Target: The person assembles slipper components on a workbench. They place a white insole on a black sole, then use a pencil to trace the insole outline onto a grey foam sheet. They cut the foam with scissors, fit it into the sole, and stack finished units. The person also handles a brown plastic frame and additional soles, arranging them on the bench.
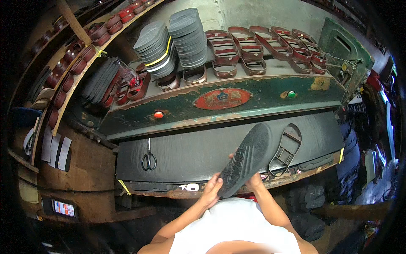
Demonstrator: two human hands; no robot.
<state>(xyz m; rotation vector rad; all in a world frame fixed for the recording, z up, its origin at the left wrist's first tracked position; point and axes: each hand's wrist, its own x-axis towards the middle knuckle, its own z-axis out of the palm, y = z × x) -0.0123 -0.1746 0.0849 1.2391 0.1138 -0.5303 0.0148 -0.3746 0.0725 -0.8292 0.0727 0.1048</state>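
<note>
A black ridged shoe sole (247, 158) is tilted up in front of my body, held in both hands. My left hand (211, 191) grips its lower left edge, with the thumb against the side. On the lower right edge is my right hand (254, 181), its fingers mostly hidden behind the sole. A fingertip also shows at the sole's left edge; I cannot tell from which hand. Just to the right lies a sole-shaped metal cutting die (287, 149) with inner crossbars. Black-handled scissors (149, 158) lie farther left on the dark sheet (190, 152) covering the bench.
Behind the sheet stands a green machine beam (262, 91) with a red button (158, 114) and a green button (291, 94). Grey sole stacks (188, 40) and several reddish dies (249, 42) rest on top. Shelves of dies (78, 65) and a lit phone (64, 208) are at left.
</note>
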